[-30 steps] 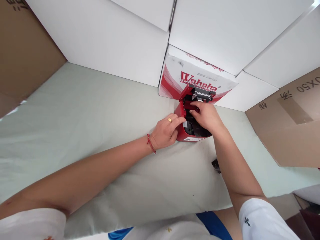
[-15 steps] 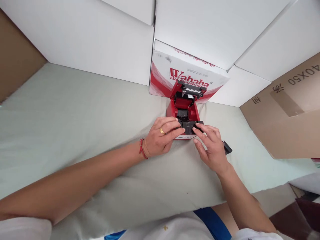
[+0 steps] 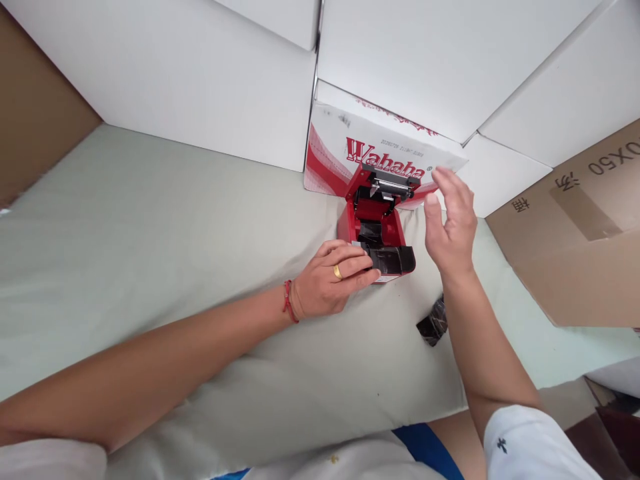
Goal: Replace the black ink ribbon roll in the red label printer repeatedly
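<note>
A small red machine (image 3: pixel 345 217), resembling a label printer, stands on the cloth with its lid raised and a roller (image 3: pixel 393 187) under the lid. Across its front edge lies a glossy black strip (image 3: pixel 390 260), its right end jutting past the side. My left hand (image 3: pixel 333 277) presses its fingers together on the strip's left part, at the machine's front left corner; the thumb side rests along the front. Right of the raised lid, my right hand (image 3: pixel 453 227) is in the air, fingers apart, holding nothing. A crumpled piece of black film (image 3: pixel 432 322) lies near my right forearm.
Directly behind the machine stands a white and red Wahaha carton (image 3: pixel 330 143). White boxes (image 3: pixel 210 80) line the back, and a brown carton (image 3: pixel 575 253) stands at the right. Another brown carton (image 3: pixel 40 100) is at the left. A pale green cloth (image 3: pixel 175 220) covers the surface.
My right hand has let go of the black strip's right end and risen up and right, beside the lid. The black film on the cloth shows more fully. My left hand stays on the strip.
</note>
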A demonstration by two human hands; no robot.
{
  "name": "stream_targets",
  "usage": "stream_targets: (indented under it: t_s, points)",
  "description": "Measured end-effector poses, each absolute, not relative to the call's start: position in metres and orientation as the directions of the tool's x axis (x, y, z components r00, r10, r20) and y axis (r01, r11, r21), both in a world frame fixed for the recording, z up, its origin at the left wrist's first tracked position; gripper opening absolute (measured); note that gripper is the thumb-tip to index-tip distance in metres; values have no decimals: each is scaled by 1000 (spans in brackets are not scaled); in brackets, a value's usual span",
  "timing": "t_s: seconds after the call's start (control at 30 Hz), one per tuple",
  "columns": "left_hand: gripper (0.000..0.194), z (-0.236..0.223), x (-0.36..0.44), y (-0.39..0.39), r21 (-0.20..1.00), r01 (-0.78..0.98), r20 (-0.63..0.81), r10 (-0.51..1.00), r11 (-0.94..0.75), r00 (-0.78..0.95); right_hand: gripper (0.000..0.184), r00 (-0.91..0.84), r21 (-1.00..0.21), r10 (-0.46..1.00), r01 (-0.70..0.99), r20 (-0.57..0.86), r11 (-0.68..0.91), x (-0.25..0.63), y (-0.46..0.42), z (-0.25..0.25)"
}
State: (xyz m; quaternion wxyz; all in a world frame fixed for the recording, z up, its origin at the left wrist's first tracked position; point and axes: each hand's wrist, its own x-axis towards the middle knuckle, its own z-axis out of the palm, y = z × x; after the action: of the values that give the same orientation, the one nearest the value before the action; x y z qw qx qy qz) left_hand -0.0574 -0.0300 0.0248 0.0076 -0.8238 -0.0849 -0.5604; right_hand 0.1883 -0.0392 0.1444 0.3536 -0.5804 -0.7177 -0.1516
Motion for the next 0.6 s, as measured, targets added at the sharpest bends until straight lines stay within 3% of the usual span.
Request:
stream_targets:
  t_s: [0.2, 0.37, 0.6]
  points:
    - [46, 21, -60, -28, 96, 152, 911, 148, -984, 385, 67, -188, -207, 830, 918, 525, 339, 178, -3, 149]
    - [47, 17, -61, -28, 99, 149, 899, 153, -984, 411, 58, -171, -275, 812, 885, 558, 376, 169, -41, 145]
    - [41, 18, -58, -30, 55, 215, 939, 124, -975, 322, 46, -244, -281, 849, 870, 468, 405, 167, -86, 119]
